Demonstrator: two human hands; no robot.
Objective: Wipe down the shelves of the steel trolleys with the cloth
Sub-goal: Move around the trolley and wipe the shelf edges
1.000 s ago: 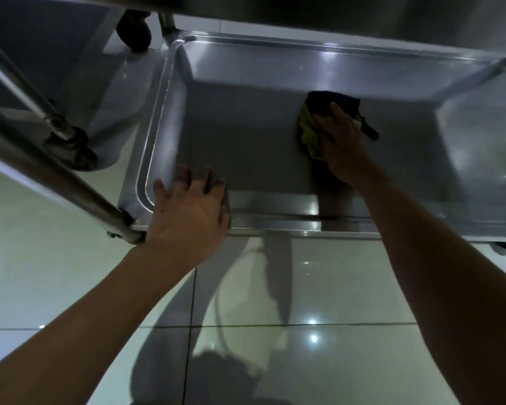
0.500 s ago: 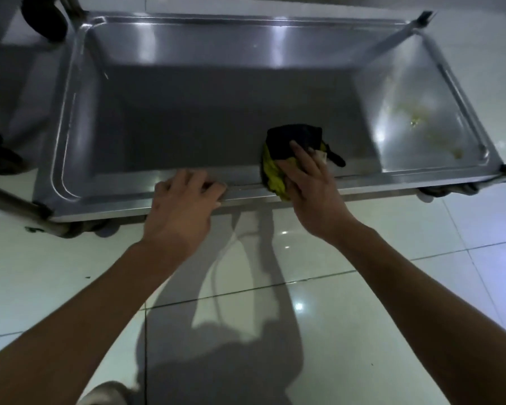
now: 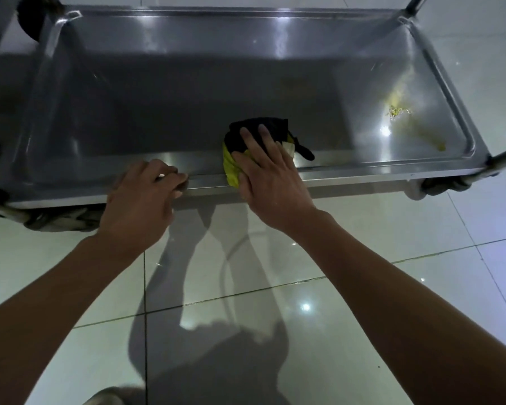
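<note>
As before at the shelf [image 3: 187, 92] front rim, hands: right [image 3: 270, 182] flat on cloth [image 3: 240, 153], left [image 3: 142, 206] curled over edge.

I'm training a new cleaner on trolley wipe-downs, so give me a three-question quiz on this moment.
1. True or false: the right hand presses the cloth on the shelf's near rim.
2. Which colours is the cloth? A) black and yellow B) white C) red
3. Fill in: the yellowish residue lies toward the shelf's ____ end.

Key: 1 true. 2 A. 3 right. The left hand grips the rim too.
</note>
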